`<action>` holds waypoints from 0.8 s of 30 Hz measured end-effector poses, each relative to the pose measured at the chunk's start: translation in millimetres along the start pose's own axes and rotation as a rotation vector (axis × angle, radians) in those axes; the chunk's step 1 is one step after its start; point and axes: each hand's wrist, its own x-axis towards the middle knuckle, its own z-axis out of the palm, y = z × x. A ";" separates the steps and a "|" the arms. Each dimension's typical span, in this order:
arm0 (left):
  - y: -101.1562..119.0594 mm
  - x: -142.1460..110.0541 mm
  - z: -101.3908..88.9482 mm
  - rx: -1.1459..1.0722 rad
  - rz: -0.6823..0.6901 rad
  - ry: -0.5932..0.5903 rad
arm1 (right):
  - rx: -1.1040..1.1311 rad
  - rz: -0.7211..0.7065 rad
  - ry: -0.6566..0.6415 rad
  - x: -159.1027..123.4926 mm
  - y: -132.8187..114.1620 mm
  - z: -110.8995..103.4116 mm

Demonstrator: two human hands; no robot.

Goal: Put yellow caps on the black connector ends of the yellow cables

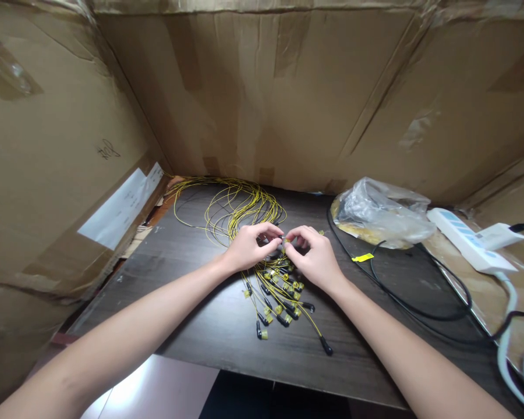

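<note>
A bundle of thin yellow cables [240, 206] lies coiled on a dark wooden table [192, 314]; their ends with black connectors and yellow tags [283, 302] fan out toward me. My left hand [248, 247] and my right hand [312, 256] meet over the bundle at the table's middle. Both pinch the same small yellow-tagged cable end [284, 240] between fingertips. The fingers of both hands are curled closed around it.
Cardboard walls [288, 99] enclose the table on the left, back and right. A crumpled clear plastic bag [382, 212] lies at the right, a white power strip [467, 238] beyond it. A black cable [419, 308] loops across the right side, with a yellow tag [362, 257].
</note>
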 end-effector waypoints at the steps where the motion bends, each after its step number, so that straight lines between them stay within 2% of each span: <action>1: -0.1 0.0 -0.1 -0.001 0.000 0.000 | 0.003 0.010 -0.001 0.2 0.2 0.2; 7: -2.0 -0.4 0.7 -0.002 0.005 0.001 | 0.053 0.054 0.015 0.9 0.0 1.4; 24: -0.7 -0.5 0.8 0.028 0.024 0.020 | 0.092 0.049 -0.010 -0.6 -2.4 2.7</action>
